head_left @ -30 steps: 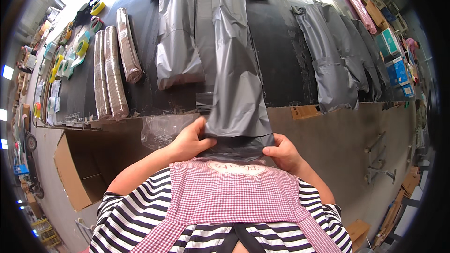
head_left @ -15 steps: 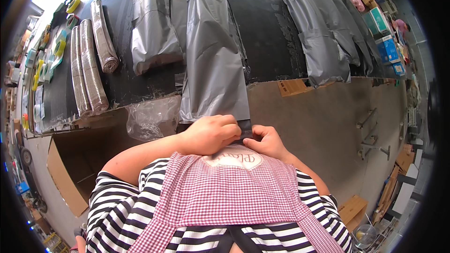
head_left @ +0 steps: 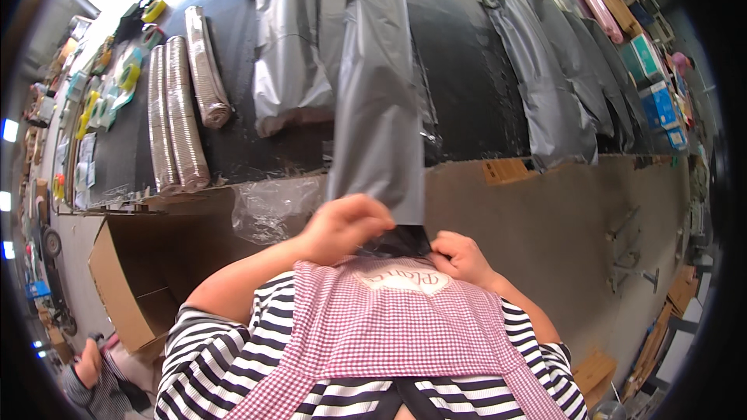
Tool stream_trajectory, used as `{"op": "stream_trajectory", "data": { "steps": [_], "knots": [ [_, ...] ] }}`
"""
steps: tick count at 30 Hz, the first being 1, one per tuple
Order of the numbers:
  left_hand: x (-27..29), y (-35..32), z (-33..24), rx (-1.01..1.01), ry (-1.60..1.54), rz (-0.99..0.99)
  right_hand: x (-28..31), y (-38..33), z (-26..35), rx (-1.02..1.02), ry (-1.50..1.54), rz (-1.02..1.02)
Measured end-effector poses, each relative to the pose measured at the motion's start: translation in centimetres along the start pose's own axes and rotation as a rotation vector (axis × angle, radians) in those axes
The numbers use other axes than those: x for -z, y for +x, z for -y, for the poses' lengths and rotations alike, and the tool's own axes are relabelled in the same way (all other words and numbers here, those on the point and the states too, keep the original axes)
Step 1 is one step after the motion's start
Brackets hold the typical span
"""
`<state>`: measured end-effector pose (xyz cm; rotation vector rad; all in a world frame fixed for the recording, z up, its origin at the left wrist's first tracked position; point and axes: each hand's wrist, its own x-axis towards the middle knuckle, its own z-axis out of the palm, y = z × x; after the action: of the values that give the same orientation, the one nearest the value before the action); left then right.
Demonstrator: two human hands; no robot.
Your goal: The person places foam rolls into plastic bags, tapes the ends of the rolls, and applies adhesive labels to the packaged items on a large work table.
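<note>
A long grey plastic mailer bag (head_left: 379, 101) lies on the black table (head_left: 459, 70) and hangs over its near edge toward my chest. My left hand (head_left: 342, 225) is curled over the bag's lower end, fingers closed on its dark folded flap (head_left: 397, 243). My right hand (head_left: 459, 255) pinches the same flap from the right, just below the bag's corner. Both hands sit close together against my checked apron.
More grey bags (head_left: 292, 62) lie flat across the table, others at the right (head_left: 545, 85). Rolls of tan material (head_left: 175, 120) lie at the left. Crumpled clear plastic (head_left: 268, 210) hangs off the edge above an open cardboard box (head_left: 124, 280). Another person (head_left: 93, 369) crouches at the lower left.
My hands came together from the bag's two lower corners onto its flap. My left hand has now lifted over the bag's end, and the view has shifted slightly.
</note>
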<state>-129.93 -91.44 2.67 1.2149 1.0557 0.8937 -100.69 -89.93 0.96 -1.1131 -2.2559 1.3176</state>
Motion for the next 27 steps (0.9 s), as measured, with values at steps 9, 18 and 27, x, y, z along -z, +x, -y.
{"op": "stream_trajectory", "data": {
  "steps": [9, 18, 27],
  "knots": [
    [16.9, -13.3, 7.8, 0.023, 1.565, -0.414, 4.9, 4.4, -2.4, 0.139, -0.334, -0.433],
    [9.9, 5.3, 5.0, -0.896, 1.419, -0.116, 5.3, 14.7, -2.2, 0.741, -0.895, -0.334],
    [12.2, 9.3, 2.6, -0.656, 1.244, 0.352, 7.5, 18.4, -1.9, 0.571, -0.704, 0.079]
  ]
}}
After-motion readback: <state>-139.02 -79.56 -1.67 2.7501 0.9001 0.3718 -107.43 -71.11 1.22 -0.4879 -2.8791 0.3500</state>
